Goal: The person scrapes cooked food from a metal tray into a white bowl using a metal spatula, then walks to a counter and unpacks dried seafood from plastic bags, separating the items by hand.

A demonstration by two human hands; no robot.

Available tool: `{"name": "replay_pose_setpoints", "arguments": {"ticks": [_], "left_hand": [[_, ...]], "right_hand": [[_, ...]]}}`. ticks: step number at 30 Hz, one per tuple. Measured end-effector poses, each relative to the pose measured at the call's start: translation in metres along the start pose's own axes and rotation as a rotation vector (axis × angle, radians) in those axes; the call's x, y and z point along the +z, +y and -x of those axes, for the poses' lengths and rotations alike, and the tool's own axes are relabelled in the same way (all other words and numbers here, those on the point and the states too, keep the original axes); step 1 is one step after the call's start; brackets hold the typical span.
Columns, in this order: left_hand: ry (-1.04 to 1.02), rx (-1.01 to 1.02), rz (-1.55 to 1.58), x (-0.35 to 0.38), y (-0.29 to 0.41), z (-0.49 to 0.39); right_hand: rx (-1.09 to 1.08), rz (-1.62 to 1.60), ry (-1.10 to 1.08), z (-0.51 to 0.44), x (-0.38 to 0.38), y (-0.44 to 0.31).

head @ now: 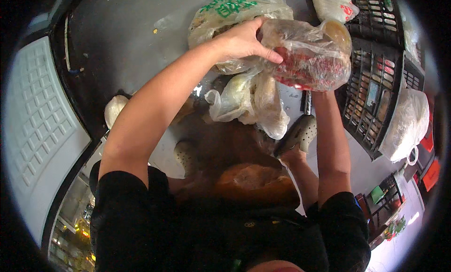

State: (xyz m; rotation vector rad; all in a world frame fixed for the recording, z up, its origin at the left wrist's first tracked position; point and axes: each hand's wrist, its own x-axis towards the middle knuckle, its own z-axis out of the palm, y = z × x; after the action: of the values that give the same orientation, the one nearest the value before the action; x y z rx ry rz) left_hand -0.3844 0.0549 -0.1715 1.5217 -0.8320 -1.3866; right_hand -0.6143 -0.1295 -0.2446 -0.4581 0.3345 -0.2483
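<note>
My left hand [243,41] has its thumb pressed on the near side of a clear plastic-wrapped package [310,60] with red and brownish contents. Its fingertips are partly out of sight behind the package's left edge. My right forearm runs up to the package's lower edge, and the package hides my right hand. Just behind my left hand rests a large translucent plastic bag [243,7] bearing green writing. Below the package lie two smaller knotted plastic bags, one pale [236,99] and one with light brown contents [269,99].
Black slatted plastic crates [370,99] stand on the right, with a white plastic bag [405,124] beside them. A bag with red print [334,5] sits at the top. A perforated clog [304,131] is on the grey floor [119,39]. An embossed white panel [45,109] borders the left.
</note>
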Motion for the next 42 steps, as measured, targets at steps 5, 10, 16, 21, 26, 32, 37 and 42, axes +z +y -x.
{"name": "replay_pose_setpoints", "arguments": {"ticks": [5,10,16,21,26,32,37,42], "left_hand": [[0.059,-0.135,0.042,0.003,-0.013,0.009],[0.093,-0.158,0.222,0.006,-0.024,0.019],[0.081,-0.161,0.394,0.015,-0.025,0.032],[0.068,-0.260,0.244,0.014,-0.013,0.042],[0.139,0.040,-0.806,-0.007,-0.003,0.056],[0.337,-0.094,-1.279,-0.052,-0.002,0.067],[0.389,-0.220,-1.320,-0.055,0.010,0.059],[0.314,-0.237,-1.344,-0.049,0.034,0.062]], "right_hand": [[-0.020,-0.093,-0.024,-0.003,-0.006,0.029],[0.078,-0.335,0.133,-0.008,0.020,0.029],[0.028,-0.321,0.363,0.004,0.053,0.011],[0.074,0.227,0.333,0.034,0.091,-0.004],[-0.001,1.053,0.288,0.052,0.145,-0.035],[-0.152,2.186,0.022,0.065,0.158,-0.033],[0.129,2.443,-0.159,0.065,0.133,0.007],[-0.075,2.369,-0.161,0.034,0.132,0.009]]}}
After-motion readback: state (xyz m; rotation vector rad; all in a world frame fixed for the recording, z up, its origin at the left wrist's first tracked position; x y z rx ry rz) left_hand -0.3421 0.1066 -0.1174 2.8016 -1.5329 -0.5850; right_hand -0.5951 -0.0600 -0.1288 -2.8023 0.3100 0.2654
